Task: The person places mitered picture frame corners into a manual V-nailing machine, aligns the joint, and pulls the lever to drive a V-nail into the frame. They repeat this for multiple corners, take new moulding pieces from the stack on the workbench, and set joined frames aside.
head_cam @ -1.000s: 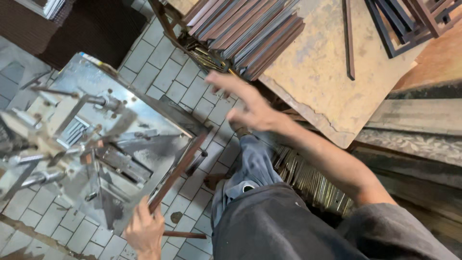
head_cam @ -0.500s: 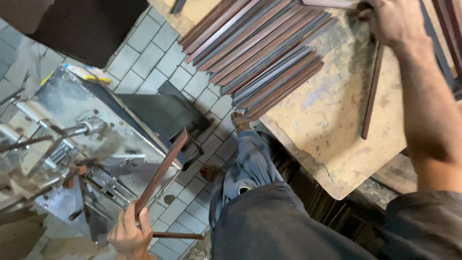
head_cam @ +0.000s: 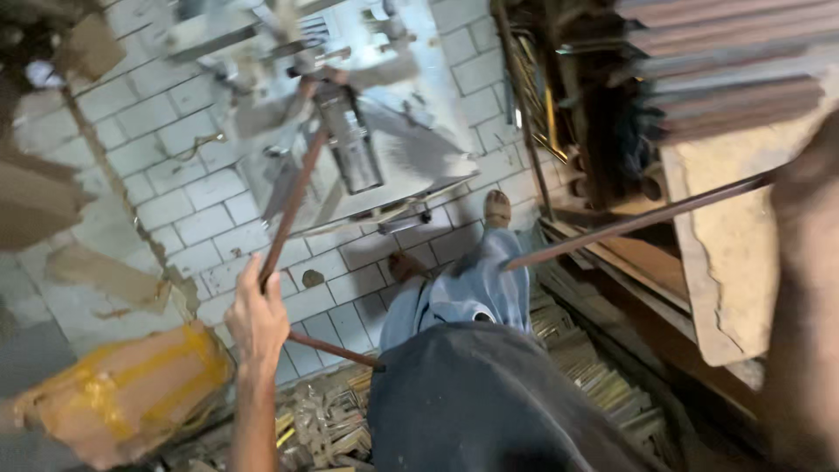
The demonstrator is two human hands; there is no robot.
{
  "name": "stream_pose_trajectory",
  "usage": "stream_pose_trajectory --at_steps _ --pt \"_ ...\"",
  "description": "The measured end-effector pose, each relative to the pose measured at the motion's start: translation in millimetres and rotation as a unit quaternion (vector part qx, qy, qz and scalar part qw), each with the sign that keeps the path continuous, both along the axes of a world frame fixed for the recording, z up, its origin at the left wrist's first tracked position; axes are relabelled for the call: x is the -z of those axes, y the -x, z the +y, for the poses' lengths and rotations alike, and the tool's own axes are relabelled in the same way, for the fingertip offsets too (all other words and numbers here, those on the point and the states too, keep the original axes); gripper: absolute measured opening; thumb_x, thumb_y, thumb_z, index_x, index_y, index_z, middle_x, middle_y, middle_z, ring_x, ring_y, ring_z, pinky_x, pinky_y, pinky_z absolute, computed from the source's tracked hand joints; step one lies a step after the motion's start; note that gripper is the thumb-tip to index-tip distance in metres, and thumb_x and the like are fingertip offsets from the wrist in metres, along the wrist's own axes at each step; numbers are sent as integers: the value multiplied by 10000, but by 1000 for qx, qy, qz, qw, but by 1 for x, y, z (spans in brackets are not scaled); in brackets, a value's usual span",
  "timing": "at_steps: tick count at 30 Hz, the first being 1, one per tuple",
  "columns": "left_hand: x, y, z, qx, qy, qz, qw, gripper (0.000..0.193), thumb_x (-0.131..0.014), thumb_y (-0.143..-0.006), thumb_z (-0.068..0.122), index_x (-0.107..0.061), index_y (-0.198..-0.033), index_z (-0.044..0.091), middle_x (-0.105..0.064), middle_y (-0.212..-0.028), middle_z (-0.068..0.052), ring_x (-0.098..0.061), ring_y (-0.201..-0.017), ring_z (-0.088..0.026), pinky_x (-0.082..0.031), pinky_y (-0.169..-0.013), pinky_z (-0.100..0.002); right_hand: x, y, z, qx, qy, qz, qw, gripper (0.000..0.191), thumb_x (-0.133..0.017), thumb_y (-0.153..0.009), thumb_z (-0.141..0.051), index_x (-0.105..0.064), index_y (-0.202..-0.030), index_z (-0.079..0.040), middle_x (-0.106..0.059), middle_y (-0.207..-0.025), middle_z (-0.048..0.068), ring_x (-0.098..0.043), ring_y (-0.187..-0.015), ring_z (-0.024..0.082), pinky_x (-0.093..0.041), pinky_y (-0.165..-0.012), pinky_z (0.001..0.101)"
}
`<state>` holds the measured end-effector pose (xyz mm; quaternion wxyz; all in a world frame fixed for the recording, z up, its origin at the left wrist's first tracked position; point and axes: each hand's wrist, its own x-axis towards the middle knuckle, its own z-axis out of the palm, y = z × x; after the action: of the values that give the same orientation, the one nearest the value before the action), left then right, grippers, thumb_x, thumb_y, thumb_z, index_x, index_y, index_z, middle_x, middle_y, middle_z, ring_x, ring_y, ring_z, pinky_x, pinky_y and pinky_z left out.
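Observation:
My left hand [head_cam: 256, 316] grips a long brown metal strip [head_cam: 293, 197] that slants up into the grey metal machine [head_cam: 350, 131] on the tiled floor. My right hand [head_cam: 804, 188], at the right edge and partly out of view, holds a second brown strip [head_cam: 638, 220] that reaches left and down over my leg [head_cam: 476, 288]. A stack of similar brown strips [head_cam: 725, 70] lies on a worn board [head_cam: 743, 253] at the upper right.
Another rusty strip [head_cam: 332, 350] lies on the white tiled floor [head_cam: 175, 175] below my left hand. Heaps of thin metal pieces [head_cam: 577, 350] lie around my feet. A yellow-taped cardboard bundle [head_cam: 122, 393] sits at the lower left. A dark rack [head_cam: 559, 96] stands beside the board.
My right hand has lifted one strip off the board and swung it left and down. The view has turned toward the floor. My left hand keeps its strip at the machine.

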<state>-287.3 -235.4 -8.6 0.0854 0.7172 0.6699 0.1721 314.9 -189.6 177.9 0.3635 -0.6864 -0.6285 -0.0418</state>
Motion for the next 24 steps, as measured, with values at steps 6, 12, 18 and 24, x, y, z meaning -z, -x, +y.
stream_pose_trajectory --at_steps 6,12,18,24 --pt "13 25 32 31 104 9 994 472 -581 -1056 209 -545 -1502 359 -621 -1164 -87 -627 -559 -298 -492 -499 -420 164 189 26 -199 165 -55 965 688 -663 -881 74 -611 -1501 -220 -569 -1263 176 -681 -907 324 -578 -628 413" --pt "20 -1 83 35 41 -40 998 479 -632 -1077 182 -567 -1517 359 -553 -1166 -101 -617 -575 -276 -486 -504 -423 218 216 60 -150 65 -220 962 601 -694 -939 -9 -680 -1482 -266 -572 -1271 83 -566 -1090 302 -479 -918 442" --pt "14 -6 104 48 68 -41 996 469 -656 -1083 189 -585 -1519 346 -523 -1147 -120 -598 -573 -281 -482 -504 -420 212 226 98 -130 42 -191 972 327 -754 -1010 -155 -758 -1313 -279 -563 -1293 90 -452 -1155 297 -374 -929 430" --pt "-1 -22 117 98 -48 15 994 465 -743 -983 200 -666 -1429 305 -489 -1230 -116 -565 -1103 -327 -496 -809 -429 217 237 127 -170 64 -122 976 253 -780 -1010 -179 -768 -1263 -186 -547 -1264 107 -473 -1189 305 -349 -904 436"
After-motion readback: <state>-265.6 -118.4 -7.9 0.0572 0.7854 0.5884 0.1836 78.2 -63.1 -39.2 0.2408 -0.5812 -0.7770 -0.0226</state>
